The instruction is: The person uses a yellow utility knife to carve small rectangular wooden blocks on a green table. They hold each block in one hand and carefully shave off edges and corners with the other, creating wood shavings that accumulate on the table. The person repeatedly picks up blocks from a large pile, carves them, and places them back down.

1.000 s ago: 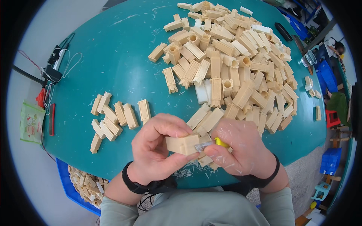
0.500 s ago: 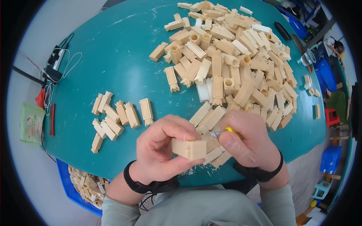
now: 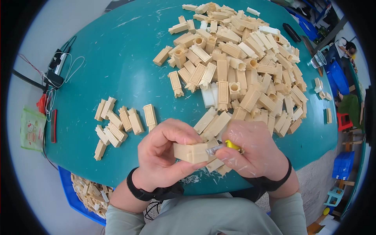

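Observation:
My left hand (image 3: 159,150) pinches a cream-coloured plastic block (image 3: 190,153), boxy and hollow-looking, between thumb and fingers above the near table edge. Closed round a yellow utility knife (image 3: 232,145) is my right hand (image 3: 256,152), flecked with thin shavings. The metal blade (image 3: 214,149) points left and meets, or nearly meets, the block's right end. Most of the knife's handle is hidden in my fist. Several like blocks (image 3: 211,124) lie on the table just beyond and below my hands, next to pale shavings (image 3: 192,178).
A large heap of cream blocks (image 3: 250,92) covers the table's far right. A smaller group (image 3: 116,132) lies at left on the green table (image 3: 125,74). Below left stands a blue bin (image 3: 74,199) of pieces. A power strip (image 3: 60,64) with cables sits at far left.
The knife blade has moved left, up to the block's end, and more of the yellow handle shows. Both hands have shifted slightly left in the picture.

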Demonstrator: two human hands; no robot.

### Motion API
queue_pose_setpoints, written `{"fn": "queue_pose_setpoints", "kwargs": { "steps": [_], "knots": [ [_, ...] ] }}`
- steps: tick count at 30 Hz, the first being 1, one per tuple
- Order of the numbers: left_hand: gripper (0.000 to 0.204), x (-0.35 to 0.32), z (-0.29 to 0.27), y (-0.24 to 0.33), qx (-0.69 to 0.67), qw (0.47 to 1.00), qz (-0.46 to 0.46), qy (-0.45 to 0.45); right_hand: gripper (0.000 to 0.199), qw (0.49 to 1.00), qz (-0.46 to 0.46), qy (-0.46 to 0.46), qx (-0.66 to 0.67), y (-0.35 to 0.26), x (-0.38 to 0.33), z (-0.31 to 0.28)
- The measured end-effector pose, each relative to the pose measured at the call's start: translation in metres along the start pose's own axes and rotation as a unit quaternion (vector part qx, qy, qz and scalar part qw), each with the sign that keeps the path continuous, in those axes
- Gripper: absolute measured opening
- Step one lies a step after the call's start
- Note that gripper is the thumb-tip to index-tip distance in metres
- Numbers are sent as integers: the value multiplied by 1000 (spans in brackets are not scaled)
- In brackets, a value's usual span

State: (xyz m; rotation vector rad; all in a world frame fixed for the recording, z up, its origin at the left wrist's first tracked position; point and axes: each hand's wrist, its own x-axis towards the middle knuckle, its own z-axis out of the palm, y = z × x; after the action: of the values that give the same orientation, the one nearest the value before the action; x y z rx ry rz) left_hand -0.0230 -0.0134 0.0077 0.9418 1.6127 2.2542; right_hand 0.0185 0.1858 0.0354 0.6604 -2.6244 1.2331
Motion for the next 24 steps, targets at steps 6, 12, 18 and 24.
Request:
{"fn": "queue_pose_setpoints", "kwargs": {
  "steps": [6, 12, 18, 24],
  "knots": [
    [34, 0, 2, 0, -10, 999, -4, -47, 32, 999, 14, 42, -9, 7, -2, 7],
    [33, 2, 2, -2, -3, 998, -14, -57, 30, 984, 144, 50, 86, 8, 1, 7],
    [36, 5, 8, -1, -69, 996, -55, 22, 27, 979, 144, 32, 143, 0, 0, 4],
    [40, 1, -5, -9, 23, 999, -14, -30, 30, 989, 83, 14, 123, 1, -1, 5]
  ]
}}
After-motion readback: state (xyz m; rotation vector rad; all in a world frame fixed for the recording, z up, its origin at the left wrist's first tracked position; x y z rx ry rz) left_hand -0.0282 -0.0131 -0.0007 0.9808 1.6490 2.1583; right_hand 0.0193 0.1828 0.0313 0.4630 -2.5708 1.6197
